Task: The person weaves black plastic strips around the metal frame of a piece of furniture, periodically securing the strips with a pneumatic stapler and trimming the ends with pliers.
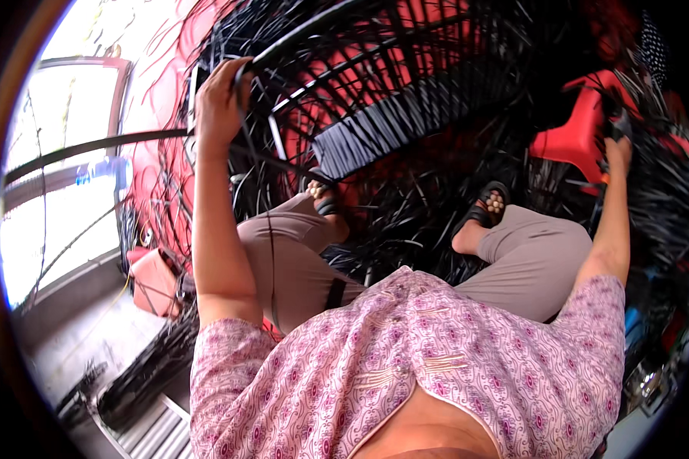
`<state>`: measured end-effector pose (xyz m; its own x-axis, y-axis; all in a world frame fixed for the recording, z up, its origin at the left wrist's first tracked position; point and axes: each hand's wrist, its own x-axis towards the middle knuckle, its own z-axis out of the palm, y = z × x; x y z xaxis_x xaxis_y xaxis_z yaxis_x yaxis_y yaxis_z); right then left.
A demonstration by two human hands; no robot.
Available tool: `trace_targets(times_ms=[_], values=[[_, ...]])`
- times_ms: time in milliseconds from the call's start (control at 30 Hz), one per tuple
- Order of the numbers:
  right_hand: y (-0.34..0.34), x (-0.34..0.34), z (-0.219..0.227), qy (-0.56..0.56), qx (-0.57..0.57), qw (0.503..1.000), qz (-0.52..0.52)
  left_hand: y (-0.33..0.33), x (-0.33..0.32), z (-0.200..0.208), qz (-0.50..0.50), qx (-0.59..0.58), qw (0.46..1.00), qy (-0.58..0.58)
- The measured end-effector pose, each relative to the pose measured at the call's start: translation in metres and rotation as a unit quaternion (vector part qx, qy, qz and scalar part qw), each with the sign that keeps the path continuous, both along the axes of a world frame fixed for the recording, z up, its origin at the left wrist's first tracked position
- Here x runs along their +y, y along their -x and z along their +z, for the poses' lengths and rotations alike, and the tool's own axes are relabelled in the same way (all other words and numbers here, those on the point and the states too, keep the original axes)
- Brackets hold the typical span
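Observation:
In front of me lies a black frame (306, 34) with black strips strung across it. A tightly woven panel (390, 126) fills part of it. My left hand (219, 111) is closed at the frame's upper left end, round a flat black strip (99, 143). A length of the strip hangs down past my left knee. Far to the right, my right hand (618, 157) is closed on a dark thing (622, 125) that I cannot make out. It is beside a red plastic stool (586, 122) and a blurred mass of black strips (662, 191).
Loose black strips (413, 214) cover much of the red floor round my sandalled feet. At the left stand a bright doorway (61, 122) and a pink bag (157, 283). A slatted metal rack (157, 432) is at lower left, metal items (651, 386) at lower right.

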<state>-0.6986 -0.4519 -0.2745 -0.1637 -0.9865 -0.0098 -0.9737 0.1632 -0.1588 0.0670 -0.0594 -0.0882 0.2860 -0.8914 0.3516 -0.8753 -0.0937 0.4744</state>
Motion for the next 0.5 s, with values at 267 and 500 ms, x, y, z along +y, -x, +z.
trace_targets(times_ms=[267, 500], values=[[-0.032, -0.001, 0.125, 0.079, -0.373, 0.921, 0.075, 0.002, 0.005, 0.004, 0.005, -0.047, 0.999, 0.001], [-0.228, 0.141, 0.286, 0.23, -0.56, 0.753, 0.258, -0.005, 0.002, 0.002, -0.014, -0.076, 0.997, 0.026]])
